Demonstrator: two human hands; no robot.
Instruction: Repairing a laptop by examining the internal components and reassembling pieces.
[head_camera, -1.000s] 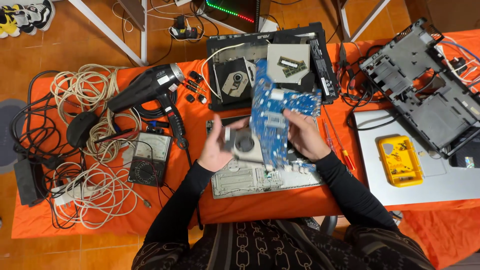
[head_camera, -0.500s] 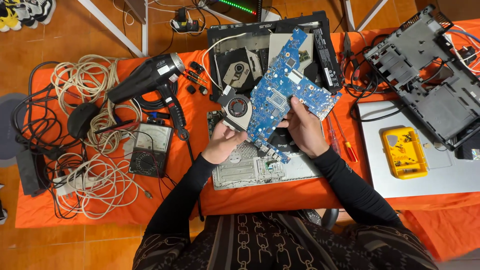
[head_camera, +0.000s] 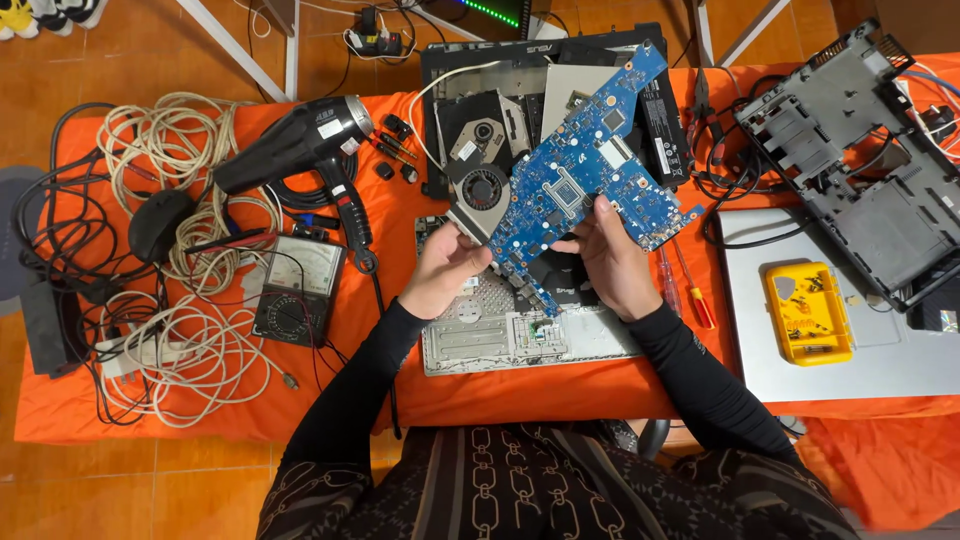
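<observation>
Two bare hands — left hand (head_camera: 440, 272), right hand (head_camera: 605, 255) — clamp fingers on a blue circuit board (head_camera: 580, 175) above the counter's (head_camera: 420, 385) near edge; a loose grip could drop it.

head view | worn on head, looks almost straight down past chest and both sleeves | faces orange table (head_camera: 400, 400) from above, near edge at frame bottom, far edge and floor at top | close enough to fill frame with table width | hands (head_camera: 445, 270) and board (head_camera: 580, 175) near centre | no second view
</observation>
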